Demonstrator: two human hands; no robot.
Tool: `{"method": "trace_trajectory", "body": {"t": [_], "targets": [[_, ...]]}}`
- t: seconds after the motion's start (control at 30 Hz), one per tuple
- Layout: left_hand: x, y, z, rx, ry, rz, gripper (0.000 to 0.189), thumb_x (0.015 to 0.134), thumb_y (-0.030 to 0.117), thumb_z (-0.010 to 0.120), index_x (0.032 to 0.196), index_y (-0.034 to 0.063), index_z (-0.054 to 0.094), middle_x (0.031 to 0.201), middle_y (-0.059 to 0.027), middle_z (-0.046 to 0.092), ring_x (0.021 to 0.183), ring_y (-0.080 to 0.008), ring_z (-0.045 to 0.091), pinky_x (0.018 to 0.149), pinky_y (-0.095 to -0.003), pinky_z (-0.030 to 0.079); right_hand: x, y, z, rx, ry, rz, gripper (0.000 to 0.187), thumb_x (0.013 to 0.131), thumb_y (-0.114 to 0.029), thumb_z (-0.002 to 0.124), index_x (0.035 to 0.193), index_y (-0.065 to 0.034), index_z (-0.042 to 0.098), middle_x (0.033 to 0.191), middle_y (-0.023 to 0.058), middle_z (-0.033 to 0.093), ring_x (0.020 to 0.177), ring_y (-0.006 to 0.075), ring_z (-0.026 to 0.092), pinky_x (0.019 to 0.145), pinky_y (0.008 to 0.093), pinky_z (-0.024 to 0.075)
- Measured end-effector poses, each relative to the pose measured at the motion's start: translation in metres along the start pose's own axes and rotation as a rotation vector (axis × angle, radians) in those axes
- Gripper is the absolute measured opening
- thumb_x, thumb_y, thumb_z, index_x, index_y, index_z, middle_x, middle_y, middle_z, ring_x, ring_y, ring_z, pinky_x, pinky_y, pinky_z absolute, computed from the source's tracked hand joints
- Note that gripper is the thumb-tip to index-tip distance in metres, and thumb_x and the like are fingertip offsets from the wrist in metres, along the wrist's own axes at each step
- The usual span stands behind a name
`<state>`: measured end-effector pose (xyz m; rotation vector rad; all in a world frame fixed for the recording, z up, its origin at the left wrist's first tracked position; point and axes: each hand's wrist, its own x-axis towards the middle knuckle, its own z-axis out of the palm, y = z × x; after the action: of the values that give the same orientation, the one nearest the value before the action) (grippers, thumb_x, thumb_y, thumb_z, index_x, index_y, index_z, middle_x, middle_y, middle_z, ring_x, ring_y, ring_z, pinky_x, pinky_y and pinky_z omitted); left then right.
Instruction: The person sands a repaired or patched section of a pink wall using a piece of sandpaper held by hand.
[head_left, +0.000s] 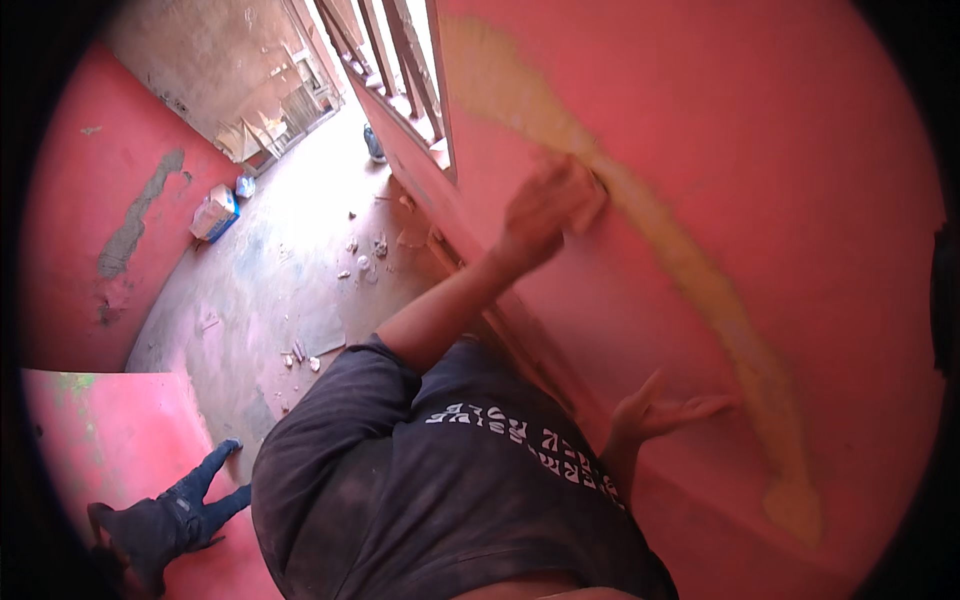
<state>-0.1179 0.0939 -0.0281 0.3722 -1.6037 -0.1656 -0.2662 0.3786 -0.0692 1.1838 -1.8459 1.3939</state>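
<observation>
My left hand (547, 195) reaches out to a pink-red painted wall (675, 150). Beneath its fingers a small flat reddish piece (589, 201), perhaps folded sandpaper, is pressed to the wall; its exact kind cannot be told. The piece meets the edge of a long, curving yellowish filler strip (652, 217), which widens into a patch at the upper left and ends in a blob at the lower right. Lower down, my right hand (660, 412) is beside the strip, fingers spread, with nothing in it. Whether its fingertips touch the wall is unclear.
A barred window opening (405, 67) adjoins the wall's left edge. Scattered debris (364, 262) lies on the dusty floor (247, 292). A cardboard box (216, 214) stands by the far wall, which bears a grey cement patch (142, 217). Another person (172, 514) is at the lower left.
</observation>
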Motion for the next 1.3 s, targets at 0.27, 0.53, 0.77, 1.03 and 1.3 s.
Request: {"method": "trace_trajectory", "body": {"t": [0.27,0.53,0.77,1.03,1.3], "targets": [[0.004,0.009,-0.006,0.138,-0.317,0.086,0.035,0.092,-0.01,0.051,0.121,0.0002,0.067,0.127,-0.0175,0.067,0.131,-0.0361,0.057,0.111,-0.0466,0.043,-0.009,-0.008,0.012,-0.151,0.035,-0.03,0.092,0.096,-0.009,0.066,0.159,0.005,0.001,0.167,0.0271,-0.01,0.156,0.0384,-0.003,0.124,0.049,0.006],[0.031,0.005,-0.015,-0.115,0.087,-0.223,0.039,0.092,-0.016,0.045,0.125,-0.0046,0.062,0.122,-0.0181,0.068,0.117,-0.0265,0.064,0.107,-0.0427,0.044,-0.009,-0.021,0.033,-0.151,0.092,0.108,0.093,0.096,-0.014,0.067,0.16,0.0046,0.003,0.167,0.028,-0.007,0.156,0.0391,0.001,0.124,0.0479,0.0098],[0.046,-0.072,-0.033,0.082,0.194,-0.371,0.035,0.099,-0.001,0.046,0.132,-0.0059,0.059,0.136,-0.0232,0.061,0.128,-0.0408,0.059,0.11,-0.0405,0.044,0.001,-0.078,0.085,-0.116,0.043,0.194,0.09,0.098,-0.017,0.065,0.159,0.0061,0.003,0.166,0.0293,-0.002,0.155,0.04,0.004,0.125,0.0474,0.0096],[0.04,-0.132,-0.054,-0.01,0.162,-0.362,0.035,0.09,-0.007,0.048,0.119,-0.0068,0.067,0.117,-0.0287,0.068,0.12,-0.0447,0.063,0.107,-0.0471,0.046,-0.003,-0.143,0.146,-0.011,0.035,0.442,0.086,0.099,-0.012,0.061,0.159,0.0056,0.002,0.167,0.0279,0.001,0.156,0.0376,0.006,0.125,0.047,0.0077],[0.048,-0.154,-0.068,-0.066,-0.032,-0.008,0.046,0.068,-0.007,0.059,0.112,-0.0003,0.07,0.109,-0.0152,0.07,0.104,-0.0416,0.065,0.097,-0.0533,0.047,0.002,-0.177,0.175,-0.079,0.068,0.58,0.082,0.101,-0.014,0.058,0.16,0.0028,0.005,0.168,0.0232,0.003,0.156,0.0354,0.009,0.125,0.0465,0.0117]]}}
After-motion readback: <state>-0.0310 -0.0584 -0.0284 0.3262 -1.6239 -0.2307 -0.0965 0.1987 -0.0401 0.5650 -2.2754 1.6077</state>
